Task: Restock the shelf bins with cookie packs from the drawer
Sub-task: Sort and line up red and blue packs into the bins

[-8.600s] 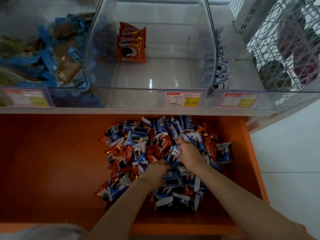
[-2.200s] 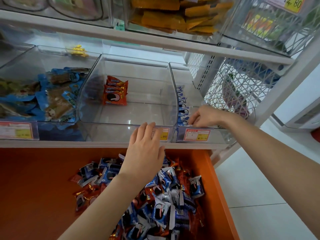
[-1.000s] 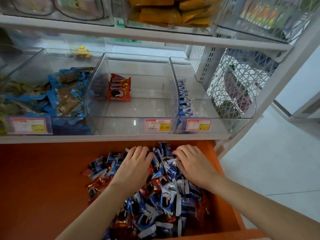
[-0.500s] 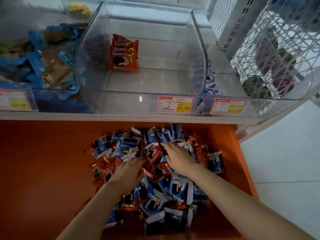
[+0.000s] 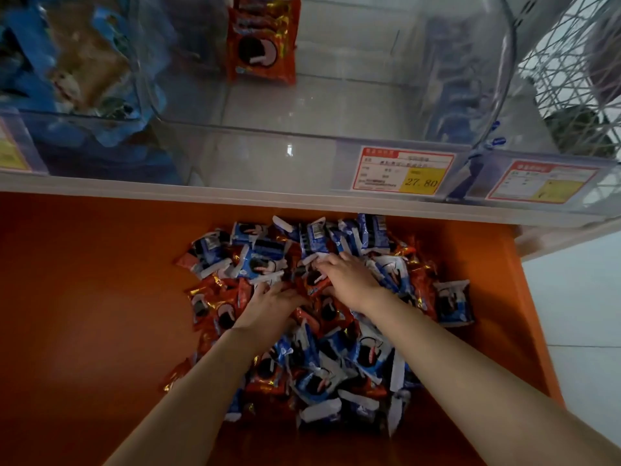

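Head view, looking down. An orange drawer (image 5: 84, 297) fills the lower frame. A loose pile of blue & red cookie packs (image 5: 336, 361) lies centre-right in it, long axes pointing every way. At the pile's middle the left hand (image 5: 268, 307) digs in, fingertips buried, so its grip can't be told. Just beside it the right hand (image 5: 349, 280) rests on top, fingers fairly straight and close together, aimed upper left. Upper centre: a clear bin (image 5: 268, 156) w/ a few red packs (image 5: 262, 38) upright at the back, long axis vertical.

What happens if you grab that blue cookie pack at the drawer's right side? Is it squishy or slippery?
Probably light and crinkly: the blue cookie pack is a small puffy wrapper. Its glossy film likely slides over the pile. The cookie pictured on it may crack if squeezed.
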A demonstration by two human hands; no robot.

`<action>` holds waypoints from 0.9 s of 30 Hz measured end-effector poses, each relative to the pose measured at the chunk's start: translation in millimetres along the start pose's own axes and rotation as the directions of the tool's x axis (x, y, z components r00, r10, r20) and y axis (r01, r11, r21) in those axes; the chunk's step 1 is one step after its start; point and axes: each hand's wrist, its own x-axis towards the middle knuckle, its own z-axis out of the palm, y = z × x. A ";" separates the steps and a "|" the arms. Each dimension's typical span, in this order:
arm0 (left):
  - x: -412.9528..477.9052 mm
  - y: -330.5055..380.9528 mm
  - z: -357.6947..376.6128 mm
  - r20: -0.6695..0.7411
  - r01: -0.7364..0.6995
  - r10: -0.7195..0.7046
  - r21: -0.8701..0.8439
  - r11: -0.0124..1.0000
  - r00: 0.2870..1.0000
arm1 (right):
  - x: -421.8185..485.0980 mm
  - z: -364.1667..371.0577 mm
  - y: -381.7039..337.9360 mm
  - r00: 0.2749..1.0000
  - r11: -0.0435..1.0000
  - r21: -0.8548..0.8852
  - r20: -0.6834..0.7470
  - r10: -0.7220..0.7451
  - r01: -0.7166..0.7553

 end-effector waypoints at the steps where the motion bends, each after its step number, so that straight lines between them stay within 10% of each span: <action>1: 1.7 0.7 0.1 -0.003 0.006 -0.006 0.009 1.000 1.000 | 0.9 0.6 -0.9 1.000 1.000 -0.014 -0.011 0.000 0.000; 10: 10.9 -0.5 -0.2 -0.031 0.010 -0.008 0.067 0.998 0.999 | -14.8 -5.7 -1.8 0.991 0.994 0.054 -0.079 0.104 -0.100; 20: -17.6 8.7 -35.4 -0.160 0.192 -0.251 -0.314 0.930 0.955 | -53.4 -33.2 -2.5 0.921 0.967 0.168 -0.310 0.234 -0.190; 27: -45.0 39.3 -54.8 -0.246 0.139 -0.434 -0.716 0.684 0.867 | -91.1 -63.6 -16.9 0.890 0.908 0.388 -0.342 0.302 -0.159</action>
